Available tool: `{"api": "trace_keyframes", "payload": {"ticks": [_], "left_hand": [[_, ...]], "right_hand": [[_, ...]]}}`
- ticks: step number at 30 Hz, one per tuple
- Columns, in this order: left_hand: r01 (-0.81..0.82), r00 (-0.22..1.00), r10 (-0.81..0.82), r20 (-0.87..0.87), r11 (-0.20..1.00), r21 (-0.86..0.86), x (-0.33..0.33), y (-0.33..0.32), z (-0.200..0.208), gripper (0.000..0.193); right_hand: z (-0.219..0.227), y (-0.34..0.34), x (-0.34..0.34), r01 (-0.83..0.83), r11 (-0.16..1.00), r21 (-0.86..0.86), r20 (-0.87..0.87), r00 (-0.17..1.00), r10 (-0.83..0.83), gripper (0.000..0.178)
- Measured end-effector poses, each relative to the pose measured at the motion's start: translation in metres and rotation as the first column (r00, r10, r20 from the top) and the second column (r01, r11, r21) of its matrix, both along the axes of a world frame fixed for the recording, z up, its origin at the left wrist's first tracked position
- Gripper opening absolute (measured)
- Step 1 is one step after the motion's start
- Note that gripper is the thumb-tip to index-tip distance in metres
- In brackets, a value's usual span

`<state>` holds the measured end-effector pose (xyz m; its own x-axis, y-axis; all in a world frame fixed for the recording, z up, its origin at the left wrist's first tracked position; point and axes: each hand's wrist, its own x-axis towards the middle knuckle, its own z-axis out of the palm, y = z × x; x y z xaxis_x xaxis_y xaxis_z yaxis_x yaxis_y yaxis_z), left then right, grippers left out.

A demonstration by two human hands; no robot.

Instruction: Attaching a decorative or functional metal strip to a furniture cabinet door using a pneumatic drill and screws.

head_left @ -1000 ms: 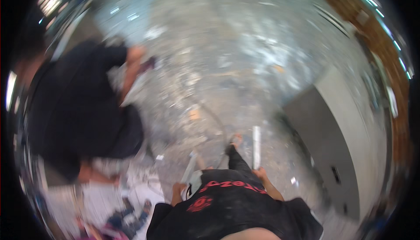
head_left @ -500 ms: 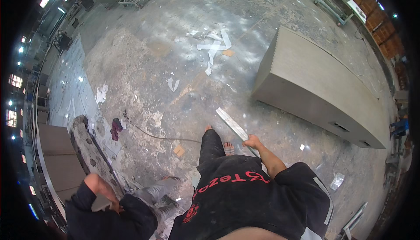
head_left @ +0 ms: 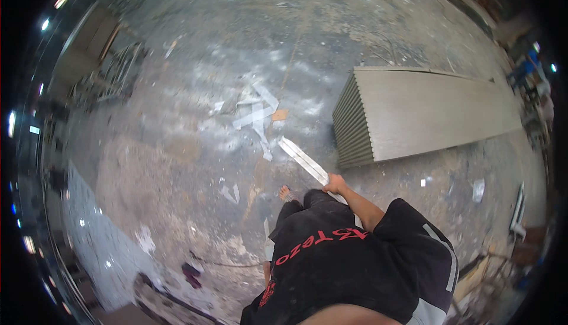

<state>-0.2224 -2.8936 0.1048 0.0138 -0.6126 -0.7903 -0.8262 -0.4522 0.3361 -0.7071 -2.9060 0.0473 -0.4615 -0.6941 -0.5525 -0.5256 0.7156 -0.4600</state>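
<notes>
My right hand [head_left: 335, 185] is wrapped around a long, narrow, whitish bar [head_left: 304, 160]. Its far end slants forward and left over the floor, while its near end passes back beside my dark shirt. The bar looks flat, with lengthwise lines and white smudges; its exact kind does not show. Only a sliver of my left hand [head_left: 267, 269] shows at the left side of the shirt, its fingers hidden. Just above that sliver is a pale strip [head_left: 268, 237]; whether the hand holds it cannot be seen.
A large grey-beige stack of panels [head_left: 438, 112] with a ridged end stands to the right. White paper strips [head_left: 258, 109] and a tan scrap [head_left: 280, 115] litter the floor ahead. A dark red cloth [head_left: 190, 274] lies at lower left; a metal-framed cart [head_left: 121, 73] stands far left.
My view has turned left and moved forward, bringing the panel stack's ridged end into sight. The bar is still in my right hand. The other person at lower left has left the view.
</notes>
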Motion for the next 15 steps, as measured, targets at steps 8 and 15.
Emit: {"api": "trace_keyframes", "payload": {"ticks": [8, 15], "left_hand": [[-0.019, 0.990, 0.012, 0.143, 0.999, 0.048, -0.034, -0.305, -0.051, 0.037], [-0.020, 1.000, 0.020, -0.010, 1.000, -0.015, -0.163, -0.523, -0.085, 0.040]], "right_hand": [[0.019, -0.176, -0.082, 0.343, 0.939, -0.011, 0.119, 0.933, -0.339, 0.068], [-0.015, -0.290, -0.201, 0.515, 0.845, 0.146, 0.080, 0.845, -0.529, 0.069]]}}
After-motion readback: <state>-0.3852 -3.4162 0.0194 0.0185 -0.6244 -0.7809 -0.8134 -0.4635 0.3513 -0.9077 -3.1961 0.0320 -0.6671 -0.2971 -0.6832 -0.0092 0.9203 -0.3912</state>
